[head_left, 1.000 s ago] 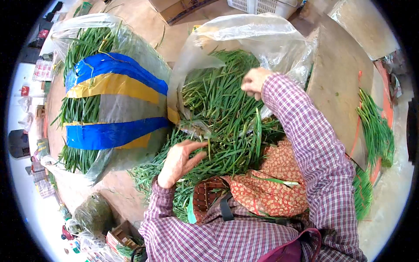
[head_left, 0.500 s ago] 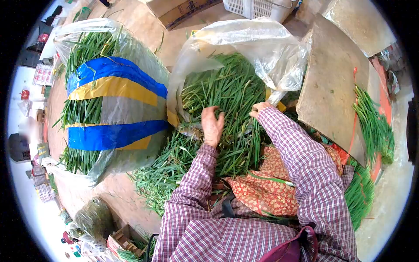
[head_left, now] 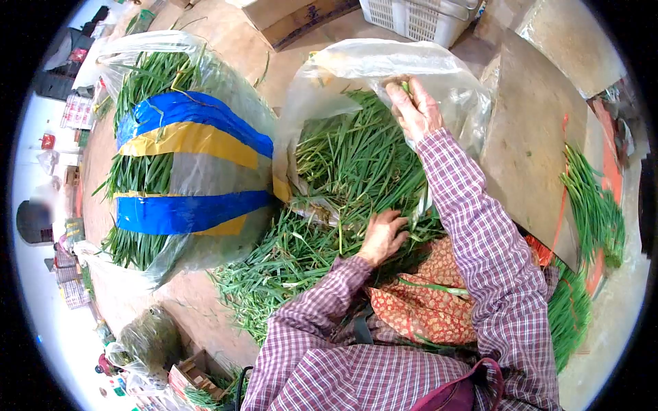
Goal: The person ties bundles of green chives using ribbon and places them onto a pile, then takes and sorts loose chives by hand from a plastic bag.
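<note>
A clear plastic bag (head_left: pixel 343 60) stands open ahead of me, with long green leaves like garlic chives (head_left: pixel 356 147) lying inside. My right hand (head_left: pixel 416 109) is raised by the bag's far right side, its fingers curled together; a small bit of green shows at the fingertips, but what they grip is mostly hidden. Lower down, my left hand (head_left: pixel 384 238) rests on loose leaves at the bag's near edge, fingers somewhat spread. Loose greens (head_left: pixel 264 264) are heaped between the bag and my lap. A red floral cloth (head_left: pixel 418 301) covers my lap.
On the left lies a full bag of greens bound with blue and yellow tape (head_left: pixel 199 212). A board (head_left: pixel 528 137) leans at the right, beside tied green bundles (head_left: pixel 593 205). A white crate (head_left: pixel 418 22) and a cardboard box (head_left: pixel 295 20) stand behind. A stuffed bag (head_left: pixel 151 335) sits lower left.
My right hand has risen from the greens to the bag's far side. My left hand has moved down and right onto the near leaves. The view has shifted slightly.
</note>
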Demonstrator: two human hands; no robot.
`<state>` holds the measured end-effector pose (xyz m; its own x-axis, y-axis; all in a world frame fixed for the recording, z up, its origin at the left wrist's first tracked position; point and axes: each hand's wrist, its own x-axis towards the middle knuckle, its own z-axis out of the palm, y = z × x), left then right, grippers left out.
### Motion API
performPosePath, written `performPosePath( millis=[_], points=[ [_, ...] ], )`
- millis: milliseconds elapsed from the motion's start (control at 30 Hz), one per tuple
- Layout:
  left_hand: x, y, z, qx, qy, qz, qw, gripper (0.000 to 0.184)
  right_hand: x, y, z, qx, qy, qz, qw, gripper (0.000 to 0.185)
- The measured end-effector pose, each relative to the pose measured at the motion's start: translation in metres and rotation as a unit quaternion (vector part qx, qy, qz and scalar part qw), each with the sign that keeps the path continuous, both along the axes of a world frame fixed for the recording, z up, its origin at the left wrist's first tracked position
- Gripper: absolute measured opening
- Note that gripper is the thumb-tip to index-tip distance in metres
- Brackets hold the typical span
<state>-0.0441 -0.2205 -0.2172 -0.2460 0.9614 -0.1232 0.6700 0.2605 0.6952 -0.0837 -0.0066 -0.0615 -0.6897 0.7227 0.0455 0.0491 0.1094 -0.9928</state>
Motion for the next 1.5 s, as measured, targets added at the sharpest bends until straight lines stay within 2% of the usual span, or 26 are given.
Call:
performPosePath(
  millis=[67, 133, 167, 233, 267, 333, 367, 433, 533, 600, 633, 667, 767, 867, 933, 1000, 1033, 1067, 1100, 1167, 1200, 1300, 1367, 1400, 1467, 1500],
  points=[
    [-0.028, -0.001, 0.037, 0.105, -0.028, 0.074, 0.991, 0.030, 0.000, -0.003, 0.002, 0.232, 0.024, -0.043, 0.971, 0.044],
    [-0.064, -0.004, 0.051, 0.160, -0.056, 0.184, 0.968, 0.030, 0.005, -0.016, 0.017, 0.170, -0.045, -0.015, 0.984, 0.040],
    [-0.077, -0.004, 0.048, 0.143, -0.035, 0.234, 0.961, 0.031, 0.002, -0.016, 0.009, 0.190, -0.048, -0.009, 0.981, 0.038],
    [-0.100, -0.007, 0.007, 0.131, 0.066, 0.307, 0.940, 0.041, -0.002, -0.027, 0.021, 0.138, -0.033, 0.007, 0.990, 0.029],
    [-0.102, -0.007, -0.020, 0.091, 0.124, 0.311, 0.938, 0.053, -0.003, -0.034, 0.034, 0.159, 0.021, 0.016, 0.987, 0.027],
    [-0.098, -0.007, -0.032, 0.026, 0.144, 0.278, 0.950, 0.068, -0.006, -0.039, 0.062, 0.165, 0.056, 0.046, 0.984, 0.022],
    [-0.092, -0.007, -0.018, 0.017, 0.110, 0.262, 0.959, 0.071, -0.005, -0.042, 0.079, 0.167, 0.069, 0.056, 0.982, 0.018],
    [-0.074, -0.013, -0.006, 0.019, 0.148, 0.265, 0.953, 0.080, -0.002, -0.043, 0.105, 0.168, 0.082, 0.064, 0.980, 0.015],
    [-0.059, -0.030, -0.003, -0.020, 0.177, 0.280, 0.943, 0.086, -0.001, -0.039, 0.113, 0.253, 0.126, 0.056, 0.958, 0.019],
    [-0.046, -0.050, -0.012, -0.068, 0.173, 0.272, 0.944, 0.090, -0.004, -0.036, 0.089, 0.280, 0.055, 0.049, 0.957, 0.025],
    [-0.039, -0.058, -0.010, -0.081, 0.185, 0.254, 0.946, 0.089, -0.006, -0.038, 0.075, 0.272, 0.067, 0.052, 0.958, 0.030],
    [-0.031, -0.068, -0.009, -0.099, 0.194, 0.233, 0.948, 0.088, 0.000, -0.034, 0.064, 0.253, -0.061, 0.109, 0.959, 0.029],
    [-0.018, -0.097, -0.002, -0.132, 0.175, 0.184, 0.958, 0.072, 0.014, -0.037, -0.010, 0.117, -0.185, 0.197, 0.956, 0.028],
    [-0.022, -0.123, 0.001, -0.138, 0.131, 0.165, 0.968, 0.053, 0.038, -0.055, -0.074, 0.271, -0.385, 0.297, 0.830, 0.027],
    [-0.029, -0.137, 0.002, -0.107, 0.121, 0.145, 0.976, 0.047, 0.056, -0.069, -0.098, 0.254, -0.458, 0.395, 0.755, 0.029],
    [-0.037, -0.144, 0.011, -0.119, 0.057, 0.138, 0.982, 0.045, 0.081, -0.070, -0.165, 0.223, -0.477, 0.442, 0.726, 0.032],
    [-0.044, -0.142, 0.023, -0.101, 0.008, 0.148, 0.984, 0.042, 0.088, -0.072, -0.146, 0.214, -0.531, 0.459, 0.680, 0.036],
    [-0.051, -0.140, 0.024, -0.013, 0.033, 0.152, 0.988, 0.038, 0.087, -0.071, -0.147, 0.207, -0.588, 0.494, 0.606, 0.037],
    [-0.055, -0.129, 0.044, 0.002, 0.007, 0.179, 0.984, 0.036, 0.088, -0.071, -0.148, 0.198, -0.618, 0.507, 0.567, 0.037],
    [-0.066, -0.103, 0.063, 0.073, -0.020, 0.217, 0.973, 0.033, 0.097, -0.073, -0.146, 0.181, -0.652, 0.510, 0.531, 0.037],
    [-0.069, -0.089, 0.062, 0.061, -0.062, 0.261, 0.961, 0.034, 0.100, -0.073, -0.145, 0.176, -0.659, 0.510, 0.524, 0.037],
    [-0.082, -0.053, 0.042, 0.094, -0.006, 0.282, 0.955, 0.033, 0.111, -0.076, -0.145, 0.160, -0.678, 0.500, 0.514, 0.037],
    [-0.087, -0.037, 0.028, 0.101, 0.168, 0.299, 0.934, 0.030, 0.114, -0.077, -0.141, 0.152, -0.682, 0.494, 0.519, 0.037],
    [-0.083, -0.033, 0.023, 0.103, 0.170, 0.296, 0.934, 0.030, 0.116, -0.078, -0.141, 0.146, -0.683, 0.492, 0.520, 0.037],
    [-0.078, -0.020, 0.017, -0.053, 0.195, 0.212, 0.956, 0.027, 0.113, -0.079, -0.136, 0.146, -0.682, 0.482, 0.530, 0.037],
    [-0.072, -0.015, 0.011, -0.106, 0.211, 0.188, 0.953, 0.054, 0.110, -0.079, -0.128, 0.150, -0.677, 0.478, 0.539, 0.037]
  ],
)
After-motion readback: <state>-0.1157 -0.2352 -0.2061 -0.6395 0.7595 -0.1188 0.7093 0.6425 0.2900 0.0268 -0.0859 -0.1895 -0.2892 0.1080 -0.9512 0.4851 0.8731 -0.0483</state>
